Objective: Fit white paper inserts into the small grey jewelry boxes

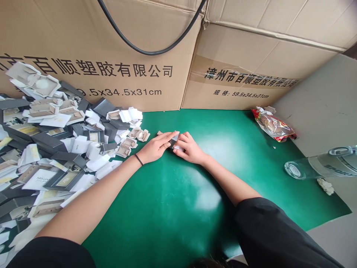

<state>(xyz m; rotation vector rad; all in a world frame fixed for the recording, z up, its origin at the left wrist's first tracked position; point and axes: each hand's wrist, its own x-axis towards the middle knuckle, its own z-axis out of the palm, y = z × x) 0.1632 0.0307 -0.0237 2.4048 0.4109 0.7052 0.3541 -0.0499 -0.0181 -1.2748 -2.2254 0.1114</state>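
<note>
Both of my hands meet over the green tabletop, around a small dark grey box (173, 140) with a pale part showing at its right end. The thumb and fingers of my left hand (156, 146) close on the box's left side. My right hand (192, 149) has its fingers curled against the right end, by the pale part. Much of the box is hidden under the fingers. Just left of my left hand lie folded cardboard inserts (140, 134), part of a large heap of dark boxes (50, 143) and white paper pieces (80, 144).
Two large cardboard cartons (156, 33) wall off the back, and a black cable (156, 53) loops down in front. At the right are a red snack bag (275, 124), a clear bottle (312, 166) lying on its side and a crumpled tissue (325, 187). Green covering (156, 219) spreads over the table.
</note>
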